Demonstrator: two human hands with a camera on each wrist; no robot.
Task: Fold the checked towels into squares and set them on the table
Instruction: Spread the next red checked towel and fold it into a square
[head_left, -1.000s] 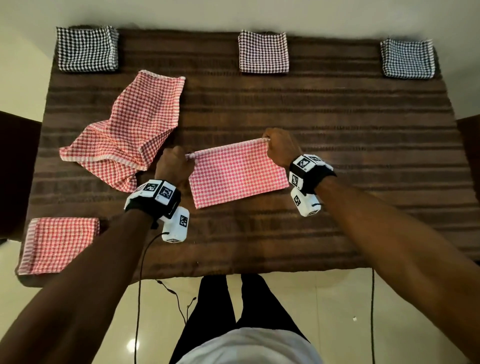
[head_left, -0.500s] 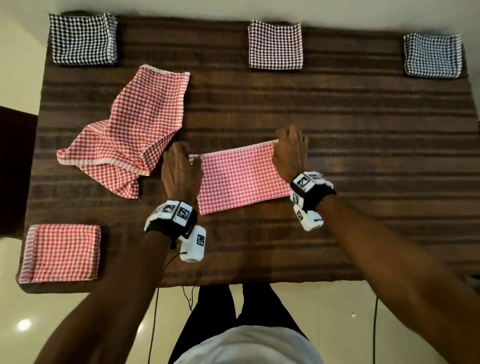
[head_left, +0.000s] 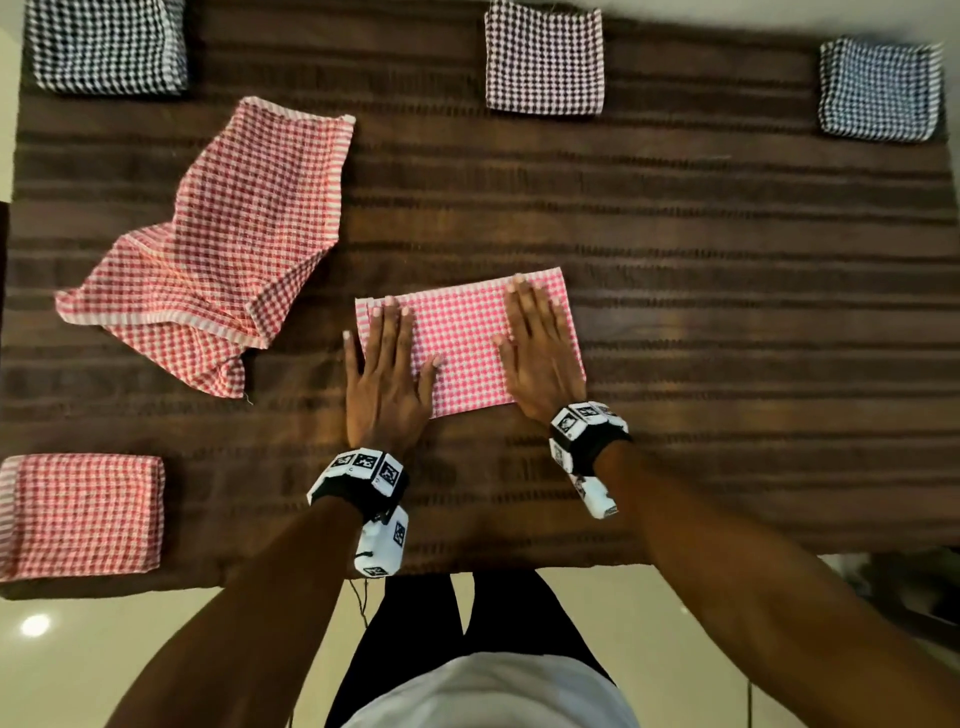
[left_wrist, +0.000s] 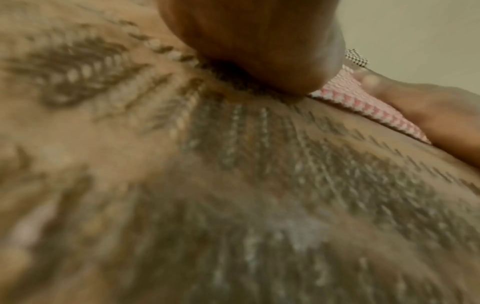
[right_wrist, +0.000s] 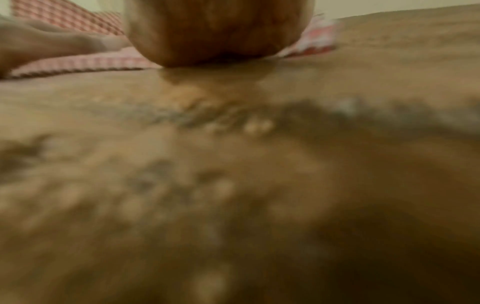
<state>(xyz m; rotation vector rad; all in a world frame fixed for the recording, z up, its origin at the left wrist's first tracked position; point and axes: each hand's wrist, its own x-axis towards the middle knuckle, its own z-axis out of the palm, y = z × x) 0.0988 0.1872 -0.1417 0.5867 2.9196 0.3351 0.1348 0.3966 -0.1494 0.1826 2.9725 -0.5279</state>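
Three folded squares sit along the far edge of the table (head_left: 727, 234): a black towel (head_left: 106, 44) at the left corner, a maroon towel (head_left: 544, 60) in the middle, a blue towel (head_left: 880, 88) at the right corner. A red square (head_left: 83, 517) lies at the near left corner, and a loose red towel (head_left: 218, 244) is crumpled left of centre. Near the near edge, the pink towel (head_left: 462, 343) lies flat, a folded rectangle, long axis left to right, slightly tilted. The left hand (head_left: 387, 384) and right hand (head_left: 540, 364) press it with straight, spread fingers.
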